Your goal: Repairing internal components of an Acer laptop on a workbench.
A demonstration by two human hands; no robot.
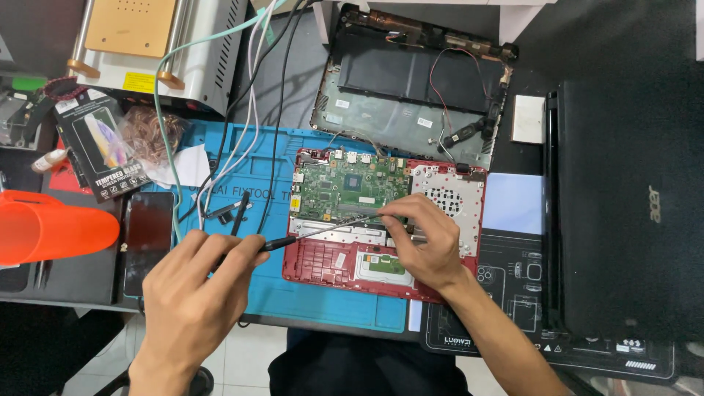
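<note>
A small red laptop base (315, 271) lies opened on a blue work mat (323, 301), its green circuit board (348, 187) exposed. My left hand (194, 293) grips a long thin screwdriver (323, 229) by its black handle; the shaft reaches right to the board's lower edge. My right hand (425, 246) rests on the red base with its fingertips pinched at the screwdriver's tip, just below the board.
A grey laptop bottom cover (411, 95) with loose wires lies behind. A closed black laptop (623, 213) sits right on a black mat (513, 323). Left: an orange tube (51, 227), a dark phone (149, 238), a screen-protector box (99, 147), a beige machine (158, 44), several cables (249, 110).
</note>
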